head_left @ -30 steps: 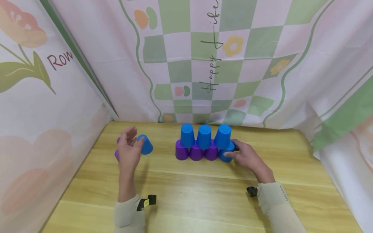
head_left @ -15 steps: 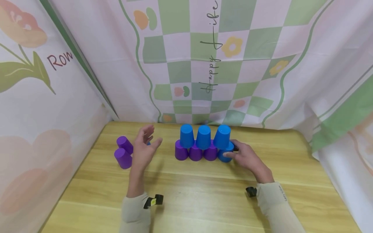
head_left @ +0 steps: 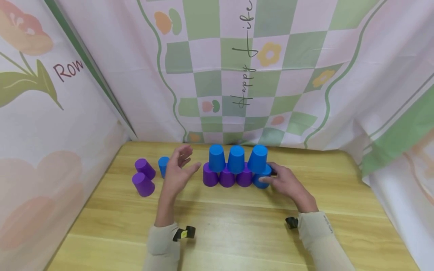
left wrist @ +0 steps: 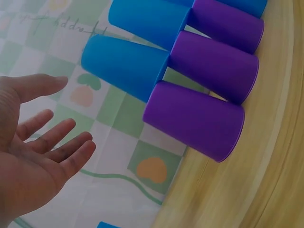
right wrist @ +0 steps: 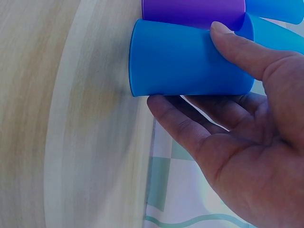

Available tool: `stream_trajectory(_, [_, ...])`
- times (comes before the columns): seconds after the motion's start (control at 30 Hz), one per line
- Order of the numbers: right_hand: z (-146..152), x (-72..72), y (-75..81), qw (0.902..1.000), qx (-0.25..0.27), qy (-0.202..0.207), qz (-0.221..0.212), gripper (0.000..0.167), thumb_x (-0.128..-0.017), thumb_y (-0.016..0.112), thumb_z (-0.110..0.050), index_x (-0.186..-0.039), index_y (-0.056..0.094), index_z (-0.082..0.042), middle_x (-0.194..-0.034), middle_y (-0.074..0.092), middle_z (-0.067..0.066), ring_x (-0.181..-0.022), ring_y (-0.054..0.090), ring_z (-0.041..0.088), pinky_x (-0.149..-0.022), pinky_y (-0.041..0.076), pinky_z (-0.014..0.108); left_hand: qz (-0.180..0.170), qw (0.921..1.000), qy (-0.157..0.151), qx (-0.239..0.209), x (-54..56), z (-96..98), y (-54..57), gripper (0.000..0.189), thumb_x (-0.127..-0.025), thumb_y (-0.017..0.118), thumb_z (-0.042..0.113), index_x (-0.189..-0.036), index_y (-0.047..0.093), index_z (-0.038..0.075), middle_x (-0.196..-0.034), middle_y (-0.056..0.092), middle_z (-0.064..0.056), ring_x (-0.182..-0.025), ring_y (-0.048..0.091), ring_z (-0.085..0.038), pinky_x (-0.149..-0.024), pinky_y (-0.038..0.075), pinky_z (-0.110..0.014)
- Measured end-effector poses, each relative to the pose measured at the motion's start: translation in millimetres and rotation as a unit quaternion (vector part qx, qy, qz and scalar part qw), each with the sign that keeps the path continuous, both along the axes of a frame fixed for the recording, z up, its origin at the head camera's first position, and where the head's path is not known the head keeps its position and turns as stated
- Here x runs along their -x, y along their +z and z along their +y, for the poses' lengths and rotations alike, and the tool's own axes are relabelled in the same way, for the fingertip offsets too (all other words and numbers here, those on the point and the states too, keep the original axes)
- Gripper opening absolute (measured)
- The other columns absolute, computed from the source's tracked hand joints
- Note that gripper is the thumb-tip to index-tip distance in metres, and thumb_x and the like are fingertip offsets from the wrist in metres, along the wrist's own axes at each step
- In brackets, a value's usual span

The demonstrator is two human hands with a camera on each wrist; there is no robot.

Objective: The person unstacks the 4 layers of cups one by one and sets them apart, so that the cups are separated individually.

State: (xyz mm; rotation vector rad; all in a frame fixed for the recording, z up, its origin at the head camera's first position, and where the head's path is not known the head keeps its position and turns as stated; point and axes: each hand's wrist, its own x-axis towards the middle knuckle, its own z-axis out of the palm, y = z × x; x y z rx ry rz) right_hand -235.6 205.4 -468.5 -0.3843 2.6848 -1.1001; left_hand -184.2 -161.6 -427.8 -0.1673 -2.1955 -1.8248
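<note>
Inverted plastic cups make a two-level row on the wooden table (head_left: 223,229). Its bottom level is three purple cups (head_left: 211,177) and a blue cup (right wrist: 185,59) at the right end; three blue cups (head_left: 236,158) bridge them on top. My right hand (head_left: 288,182) holds the bottom right blue cup, thumb on its near side and fingers along its outer side. To the left of the row, my left hand (head_left: 178,171) hovers with fingers spread and nothing in it. In the left wrist view, a gap separates that hand (left wrist: 38,147) from the nearest cups.
Two purple cups (head_left: 143,184) stand upside down at the table's left, close together. Beside them is one blue cup (head_left: 163,165), partly hidden by my left hand. A checkered curtain (head_left: 237,75) hangs along the back edge, and a flowered cloth (head_left: 37,150) closes the left side.
My left hand has moved right, from beside the loose cups toward the row, uncovering the two purple cups. The right hand stays at the bottom right blue cup, and the row looks unchanged.
</note>
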Motion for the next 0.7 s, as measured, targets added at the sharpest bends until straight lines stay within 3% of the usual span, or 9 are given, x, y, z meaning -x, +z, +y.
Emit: stream_trajectory(0.7, [1,-0.4,-1.0,0.9998,0.002,-0.005,-0.020,0.059,-0.103,0.069,-0.036,-0.151,0.050,-0.007,-0.146,0.060,0.023,-0.134,0.056,0.047,-0.107,0.050,0.066,-0.011,0.9997,-0.020,0.008,6.4,13.0,-3.6,0.068,-0.090,0.084,0.010,-0.150,0.051,0.014,-0.145,0.059,-0.013,-0.142,0.054,-0.033,-0.119,0.046,-0.048])
